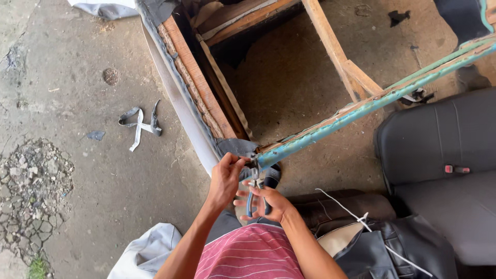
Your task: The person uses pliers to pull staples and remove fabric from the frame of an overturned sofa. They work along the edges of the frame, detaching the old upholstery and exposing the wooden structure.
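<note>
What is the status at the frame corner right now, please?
Left hand pinching grey fabric at the wooden frame corner. Right hand gripping blue-handled pliers, nose at the corner. Nothing in the way.

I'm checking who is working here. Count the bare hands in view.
2. The left hand grips the grey fabric at the corner of the wooden furniture frame; the right hand holds blue-handled pliers just beside it. No other hands show.

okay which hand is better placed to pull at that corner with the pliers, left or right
Right, probably. The right hand already grips the blue-handled pliers, nose at the frame corner. The left hand pinches the grey fabric there.
</note>
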